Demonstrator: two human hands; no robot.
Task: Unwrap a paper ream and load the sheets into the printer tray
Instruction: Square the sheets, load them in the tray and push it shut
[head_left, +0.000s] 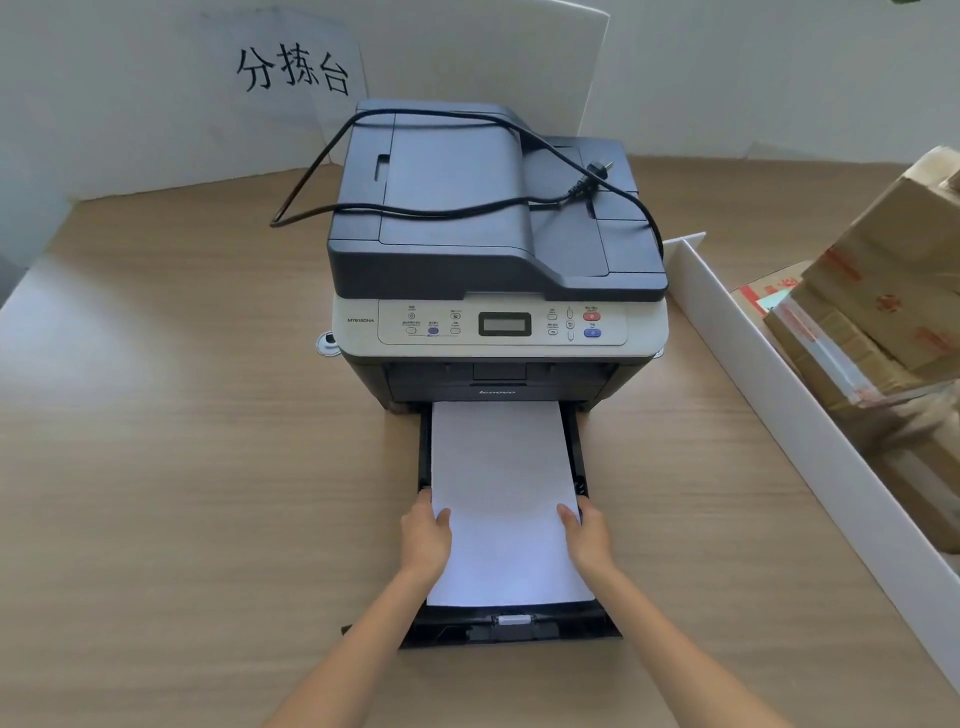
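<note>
A grey and dark blue printer (493, 249) stands on the wooden table, and its black paper tray (511, 626) is pulled out towards me. A white stack of sheets (506, 493) lies in the tray, its far end under the printer's front. My left hand (427, 538) grips the stack's left edge, thumb on top. On the right edge my right hand (587, 535) holds it the same way. No ream wrapper is visible.
A black power cable (447, 210) with its plug lies loose across the printer's lid. A white divider board (810, 410) runs along the right, with taped cardboard boxes (883, 312) behind it. White boards with a sign stand at the back of the wooden table (182, 441).
</note>
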